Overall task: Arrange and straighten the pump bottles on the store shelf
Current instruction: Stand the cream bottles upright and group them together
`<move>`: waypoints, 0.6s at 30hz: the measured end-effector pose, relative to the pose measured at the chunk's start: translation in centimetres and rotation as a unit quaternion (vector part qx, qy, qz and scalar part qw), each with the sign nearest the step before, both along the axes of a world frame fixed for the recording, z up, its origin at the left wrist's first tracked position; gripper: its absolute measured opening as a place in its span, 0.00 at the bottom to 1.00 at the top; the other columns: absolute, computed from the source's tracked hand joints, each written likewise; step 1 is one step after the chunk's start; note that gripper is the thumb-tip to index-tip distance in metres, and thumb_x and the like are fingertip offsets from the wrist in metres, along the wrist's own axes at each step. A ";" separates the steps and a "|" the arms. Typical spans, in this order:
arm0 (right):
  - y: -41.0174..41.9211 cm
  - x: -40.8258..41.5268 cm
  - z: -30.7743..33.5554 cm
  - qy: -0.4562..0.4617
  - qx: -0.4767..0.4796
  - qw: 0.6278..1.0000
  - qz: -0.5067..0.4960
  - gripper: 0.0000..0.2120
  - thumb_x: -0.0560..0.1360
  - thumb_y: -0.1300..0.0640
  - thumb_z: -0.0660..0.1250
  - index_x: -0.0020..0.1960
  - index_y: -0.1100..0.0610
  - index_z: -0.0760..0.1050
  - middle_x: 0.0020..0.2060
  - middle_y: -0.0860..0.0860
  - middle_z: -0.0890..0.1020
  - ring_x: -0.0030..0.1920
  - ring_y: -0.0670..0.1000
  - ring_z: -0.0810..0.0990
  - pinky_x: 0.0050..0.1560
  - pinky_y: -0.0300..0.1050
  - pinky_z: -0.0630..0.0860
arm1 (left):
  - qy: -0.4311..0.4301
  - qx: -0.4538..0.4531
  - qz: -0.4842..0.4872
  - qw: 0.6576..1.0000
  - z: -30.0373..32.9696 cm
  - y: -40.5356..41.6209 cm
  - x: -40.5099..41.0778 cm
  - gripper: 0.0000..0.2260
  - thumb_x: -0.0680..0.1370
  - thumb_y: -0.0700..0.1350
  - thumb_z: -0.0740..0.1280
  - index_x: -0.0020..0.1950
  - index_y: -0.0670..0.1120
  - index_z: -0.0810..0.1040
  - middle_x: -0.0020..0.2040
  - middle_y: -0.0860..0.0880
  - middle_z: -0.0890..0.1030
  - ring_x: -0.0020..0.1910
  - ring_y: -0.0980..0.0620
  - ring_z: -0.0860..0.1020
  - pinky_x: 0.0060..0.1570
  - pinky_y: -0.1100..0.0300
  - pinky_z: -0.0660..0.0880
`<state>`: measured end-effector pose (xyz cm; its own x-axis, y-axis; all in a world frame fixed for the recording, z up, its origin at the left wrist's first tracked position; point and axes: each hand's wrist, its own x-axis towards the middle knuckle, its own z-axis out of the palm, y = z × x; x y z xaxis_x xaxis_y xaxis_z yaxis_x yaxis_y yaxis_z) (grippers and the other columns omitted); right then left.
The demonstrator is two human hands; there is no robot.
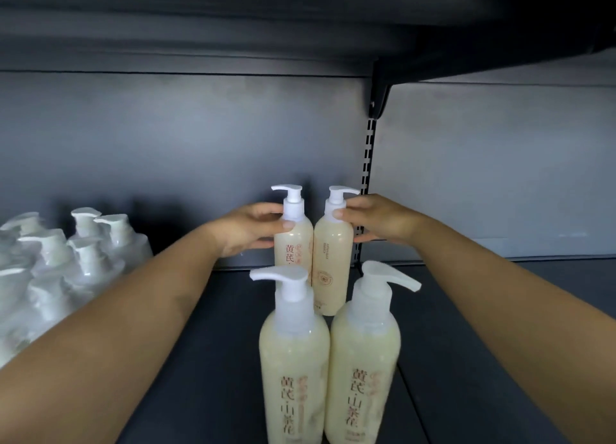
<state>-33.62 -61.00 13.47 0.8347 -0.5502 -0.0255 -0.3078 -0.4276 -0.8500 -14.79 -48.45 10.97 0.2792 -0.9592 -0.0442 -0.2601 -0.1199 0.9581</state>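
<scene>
Two rear pump bottles, left one (pixel 293 240) and right one (pixel 333 253), stand touching on the dark shelf (pixel 206 327). The left hand (pixel 248 227) grips one, the right hand (pixel 370 218) the other. Two front bottles (pixel 293 360) stand nearer; wrapped bottles (pixel 66 260) lie left.

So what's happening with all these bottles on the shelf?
A person is tidying cream-coloured pump bottles on a dark metal shelf. The left hand grips the rear left bottle, the right hand grips the rear right bottle, side by side. Two more bottles stand in front; plastic-wrapped bottles sit at the left.
</scene>
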 end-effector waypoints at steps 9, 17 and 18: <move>3.0 -3.4 1.2 -0.037 0.061 0.996 0.059 0.04 0.75 0.55 0.64 0.48 0.46 0.74 0.44 0.42 0.81 0.41 0.38 0.81 0.49 0.33 0.76 | -0.041 0.031 -0.052 0.997 1.5 4.5 -2.6 0.25 0.64 0.49 0.74 0.59 0.51 0.74 0.57 0.53 0.79 0.53 0.57 0.79 0.52 0.64 0.76; 5.0 -1.5 4.3 0.029 -0.249 0.967 -0.035 0.11 0.72 0.55 0.66 0.47 0.62 0.80 0.37 0.56 0.79 0.40 0.51 0.76 0.38 0.38 0.74 | -0.220 -0.032 0.037 0.974 6.6 4.2 -5.0 0.08 0.73 0.44 0.67 0.52 0.51 0.76 0.45 0.54 0.79 0.44 0.60 0.78 0.51 0.63 0.74; 5.1 -1.4 4.6 0.057 -0.262 0.963 -0.036 0.11 0.72 0.55 0.66 0.47 0.62 0.80 0.34 0.55 0.79 0.39 0.52 0.76 0.36 0.37 0.73 | -0.244 -0.021 0.034 0.969 6.9 4.0 -5.4 0.04 0.73 0.43 0.67 0.47 0.50 0.77 0.42 0.53 0.79 0.39 0.60 0.78 0.48 0.65 0.75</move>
